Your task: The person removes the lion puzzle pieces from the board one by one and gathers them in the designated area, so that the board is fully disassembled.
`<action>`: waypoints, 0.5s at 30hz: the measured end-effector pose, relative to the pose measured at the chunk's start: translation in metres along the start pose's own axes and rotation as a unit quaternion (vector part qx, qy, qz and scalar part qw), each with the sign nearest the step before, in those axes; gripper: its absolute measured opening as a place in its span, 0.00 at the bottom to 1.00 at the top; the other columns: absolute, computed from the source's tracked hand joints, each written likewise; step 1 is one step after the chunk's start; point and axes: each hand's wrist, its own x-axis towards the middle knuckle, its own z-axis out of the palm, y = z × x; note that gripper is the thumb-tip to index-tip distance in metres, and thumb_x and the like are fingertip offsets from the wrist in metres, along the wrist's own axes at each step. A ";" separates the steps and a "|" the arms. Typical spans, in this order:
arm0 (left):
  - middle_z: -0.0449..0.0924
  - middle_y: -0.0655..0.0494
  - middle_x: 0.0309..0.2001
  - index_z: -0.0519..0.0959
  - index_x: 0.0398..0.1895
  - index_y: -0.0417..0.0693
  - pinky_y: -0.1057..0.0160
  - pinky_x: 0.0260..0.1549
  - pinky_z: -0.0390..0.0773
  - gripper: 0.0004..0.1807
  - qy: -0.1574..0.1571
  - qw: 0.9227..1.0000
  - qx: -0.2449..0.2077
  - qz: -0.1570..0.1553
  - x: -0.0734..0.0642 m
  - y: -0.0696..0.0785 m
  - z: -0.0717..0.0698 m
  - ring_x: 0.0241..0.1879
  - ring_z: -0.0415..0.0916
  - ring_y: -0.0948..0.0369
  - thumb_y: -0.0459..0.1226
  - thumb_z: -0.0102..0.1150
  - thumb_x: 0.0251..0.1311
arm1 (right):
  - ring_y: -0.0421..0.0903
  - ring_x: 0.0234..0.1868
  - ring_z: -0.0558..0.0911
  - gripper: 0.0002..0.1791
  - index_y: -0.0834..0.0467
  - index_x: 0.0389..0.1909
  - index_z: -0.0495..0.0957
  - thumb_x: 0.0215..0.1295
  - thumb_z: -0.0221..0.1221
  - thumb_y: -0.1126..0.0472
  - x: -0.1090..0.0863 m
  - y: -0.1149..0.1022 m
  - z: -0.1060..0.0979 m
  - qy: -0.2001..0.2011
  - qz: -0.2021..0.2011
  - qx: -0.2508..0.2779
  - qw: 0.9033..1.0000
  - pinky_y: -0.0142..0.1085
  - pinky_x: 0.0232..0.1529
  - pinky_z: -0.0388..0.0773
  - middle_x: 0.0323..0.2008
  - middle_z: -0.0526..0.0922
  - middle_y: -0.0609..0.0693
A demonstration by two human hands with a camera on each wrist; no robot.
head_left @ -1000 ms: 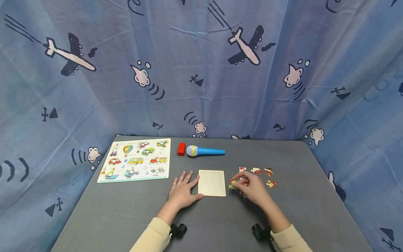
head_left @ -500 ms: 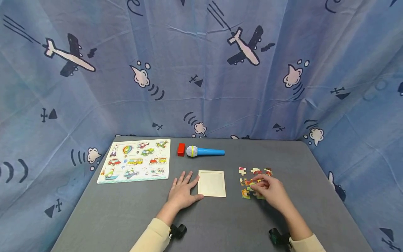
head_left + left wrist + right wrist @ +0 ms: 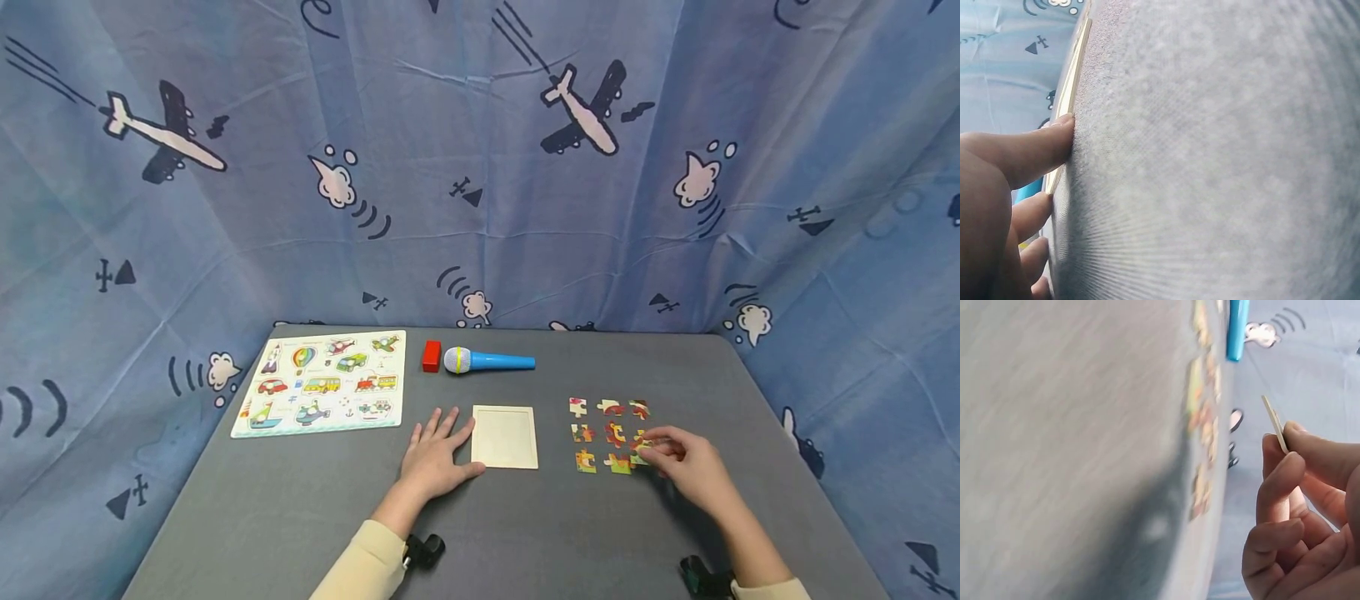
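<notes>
A small square wooden puzzle tray (image 3: pixel 504 437) lies in the middle of the table, nothing in it. My left hand (image 3: pixel 435 463) rests flat beside it with fingers spread; in the left wrist view the thumb (image 3: pixel 1054 134) and forefinger (image 3: pixel 1034 212) touch its edge. To the right of the tray lie several jigsaw pieces (image 3: pixel 615 432) in loose rows. Above their right end, my right hand (image 3: pixel 693 473) pinches a thin jigsaw piece (image 3: pixel 1274 425) between thumb and fingers. In the right wrist view that piece stands tilted, edge-on, raised off the table.
At the back left lies a picture board (image 3: pixel 322 383) printed with vehicles. A red block (image 3: pixel 432 356) and a blue toy microphone (image 3: pixel 491 362) sit behind the tray. A blue patterned curtain (image 3: pixel 480 167) hangs around the grey table (image 3: pixel 525 533).
My right hand has moved rightward from beside the tray, across the jigsaw pieces to their right end, carrying a piece. My left hand has stayed at the tray.
</notes>
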 end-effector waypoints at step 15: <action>0.54 0.51 0.80 0.65 0.77 0.61 0.37 0.75 0.45 0.44 -0.003 1.000 -0.001 -0.003 0.000 0.000 0.000 0.81 0.42 0.45 0.64 0.62 0.58 | 0.41 0.22 0.78 0.15 0.63 0.47 0.83 0.66 0.67 0.57 0.002 0.037 -0.005 -0.039 0.028 -0.080 0.996 0.34 0.25 0.72 0.25 0.84 0.46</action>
